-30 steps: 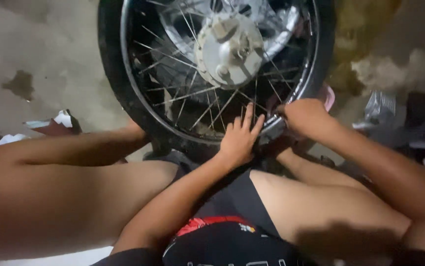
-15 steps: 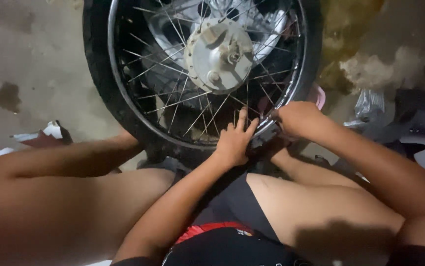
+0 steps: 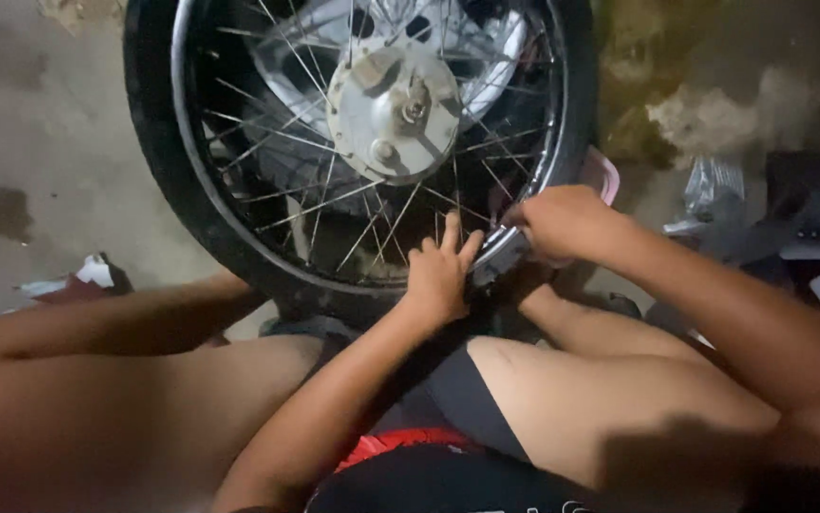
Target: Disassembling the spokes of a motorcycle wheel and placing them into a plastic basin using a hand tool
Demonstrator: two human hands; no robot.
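Since half a second earlier the head view has drifted slightly, so the wheel [image 3: 362, 142] sits a touch lower and further right in frame, while both hands keep their places on its lower rim [image 3: 500, 249]. Standing upright just ahead of the person's knees, the wheel has the left hand [image 3: 440, 275] pressed open against the spokes, fingers spread, holding nothing. Just beside it, the right hand [image 3: 566, 223] is curled closed over the rim's edge; whether it grips a tool cannot be told.
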